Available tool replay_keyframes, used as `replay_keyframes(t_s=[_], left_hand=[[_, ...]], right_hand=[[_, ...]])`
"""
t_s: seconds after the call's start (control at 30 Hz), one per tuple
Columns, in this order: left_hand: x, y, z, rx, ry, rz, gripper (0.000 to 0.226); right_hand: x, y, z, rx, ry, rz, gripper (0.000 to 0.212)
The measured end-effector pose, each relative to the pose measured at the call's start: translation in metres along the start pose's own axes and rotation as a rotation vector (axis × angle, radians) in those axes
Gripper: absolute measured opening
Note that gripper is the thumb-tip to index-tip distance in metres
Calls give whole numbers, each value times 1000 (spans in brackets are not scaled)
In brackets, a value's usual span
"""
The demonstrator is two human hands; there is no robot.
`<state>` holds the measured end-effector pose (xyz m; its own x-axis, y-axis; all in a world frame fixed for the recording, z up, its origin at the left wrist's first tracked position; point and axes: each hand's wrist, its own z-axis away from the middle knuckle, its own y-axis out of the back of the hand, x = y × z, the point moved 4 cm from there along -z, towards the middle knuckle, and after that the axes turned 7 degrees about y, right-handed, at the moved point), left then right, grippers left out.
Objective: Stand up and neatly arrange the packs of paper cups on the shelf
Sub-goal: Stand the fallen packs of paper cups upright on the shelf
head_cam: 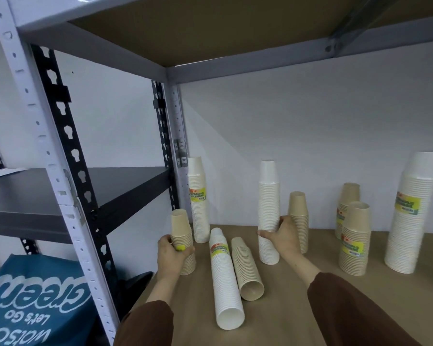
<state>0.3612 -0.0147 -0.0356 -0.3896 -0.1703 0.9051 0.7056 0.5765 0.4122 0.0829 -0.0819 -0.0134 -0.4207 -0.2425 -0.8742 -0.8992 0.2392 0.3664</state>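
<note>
Nearest, at 6 o'clock on the shelf [310,308], a lying white pack [226,283] and a lying tan pack [246,268] rest side by side, not yet stood up. At 9 o'clock the left hand [171,255] curls its fingers round an upright tan pack [183,236], and at 12 the right hand [283,233] grips a tall white pack [269,208], also upright. Five more packs stand scattered from 11 round to 3 o'clock, so I judge the task past halfway, with those two and the lining-up left.
</note>
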Motion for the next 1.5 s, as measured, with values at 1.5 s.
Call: replay_keyframes(t_s=[1.5], left_hand=[[41, -34, 54, 40, -151, 183, 64]], right_hand=[[19, -41, 52, -144, 0, -70, 60]])
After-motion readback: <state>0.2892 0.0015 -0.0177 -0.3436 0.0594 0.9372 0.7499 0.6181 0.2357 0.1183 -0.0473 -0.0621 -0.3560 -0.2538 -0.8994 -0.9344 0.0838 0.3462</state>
